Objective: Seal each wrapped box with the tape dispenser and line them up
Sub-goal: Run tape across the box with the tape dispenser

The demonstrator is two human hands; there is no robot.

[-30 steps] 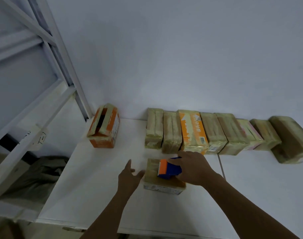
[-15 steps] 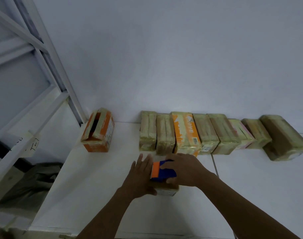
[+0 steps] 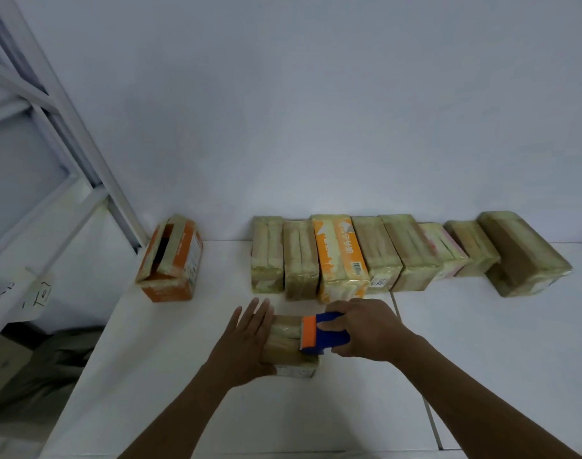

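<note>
A small tape-wrapped box [image 3: 288, 346] lies on the white table [image 3: 157, 376] in front of me. My left hand [image 3: 246, 342] lies flat on its left side with straight fingers. My right hand [image 3: 369, 329] grips a blue and orange tape dispenser [image 3: 322, 334], whose orange end rests on the top of the box. Behind, a row of several wrapped boxes [image 3: 399, 253] stands against the wall, among them an orange and yellow one [image 3: 341, 256].
An orange carton [image 3: 170, 260] with tape strips stands alone at the back left. A white metal frame [image 3: 74, 134] rises at the left, with a paper label [image 3: 39, 293] and dark cloth [image 3: 47, 366] below the table's left edge. A seam [image 3: 432, 422] runs across the table at right.
My left hand has moved right from the table onto the box's left side. The dispenser in my right hand has slid to the right along the box top.
</note>
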